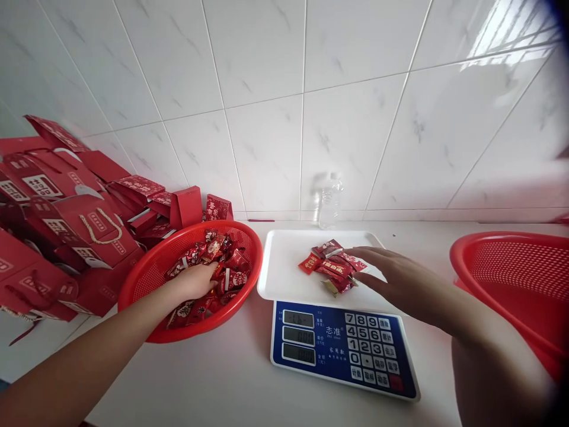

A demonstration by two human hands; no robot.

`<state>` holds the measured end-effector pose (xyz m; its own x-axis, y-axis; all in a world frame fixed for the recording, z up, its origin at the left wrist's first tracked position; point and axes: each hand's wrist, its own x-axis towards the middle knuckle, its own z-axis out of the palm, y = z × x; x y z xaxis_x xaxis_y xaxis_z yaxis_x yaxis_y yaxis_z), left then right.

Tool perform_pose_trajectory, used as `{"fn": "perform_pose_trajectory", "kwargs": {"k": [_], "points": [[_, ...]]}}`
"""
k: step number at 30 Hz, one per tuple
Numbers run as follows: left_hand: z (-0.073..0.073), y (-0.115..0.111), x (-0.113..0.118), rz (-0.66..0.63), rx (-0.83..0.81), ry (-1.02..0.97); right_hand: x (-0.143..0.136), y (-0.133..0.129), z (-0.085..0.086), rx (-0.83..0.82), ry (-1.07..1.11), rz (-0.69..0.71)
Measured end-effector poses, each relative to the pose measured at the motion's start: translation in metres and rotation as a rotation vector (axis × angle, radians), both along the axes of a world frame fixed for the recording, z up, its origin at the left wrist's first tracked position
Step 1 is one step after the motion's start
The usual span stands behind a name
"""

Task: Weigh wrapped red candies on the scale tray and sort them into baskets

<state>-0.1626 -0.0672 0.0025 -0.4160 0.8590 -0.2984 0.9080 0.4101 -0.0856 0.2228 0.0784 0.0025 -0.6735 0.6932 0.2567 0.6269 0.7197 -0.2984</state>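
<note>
My left hand (199, 281) reaches into a red plastic basket (254, 249) of wrapped candies (235, 279). Its fingers are curled down with a red wrapper at their tips; the pile partly hides them. My right hand (386, 276) hovers at the right of a small heap of wrapped candies (334, 265), fingers stretched out and thumb apart, holding nothing. The heap lies on the white tray (280, 273) of a digital scale. In front of the tray is the blue keypad panel (333, 367); the digits on its displays are too faint to read.
Red gift boxes (89, 225) with rope handles are piled at the left against the tiled wall. A clear plastic bottle (330, 201) stands behind the tray. Another red basket (502, 255) sits at the right edge, beyond my right forearm.
</note>
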Motion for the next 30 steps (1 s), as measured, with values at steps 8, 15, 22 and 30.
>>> {"fn": "perform_pose_trajectory", "kwargs": {"k": [8,15,22,30], "points": [[0.013,0.011,0.020,-0.032,-0.116,0.079,-0.003,-0.007,0.007,-0.037,-0.023,0.037],[0.009,0.006,0.027,-0.099,-0.148,0.111,-0.005,-0.013,0.013,-0.089,-0.023,0.076],[0.011,0.008,0.021,-0.041,-0.076,0.097,-0.003,-0.015,0.016,-0.085,-0.048,0.074],[0.021,0.010,0.007,-0.008,0.089,0.041,-0.004,-0.015,0.017,-0.094,-0.033,0.091]]}}
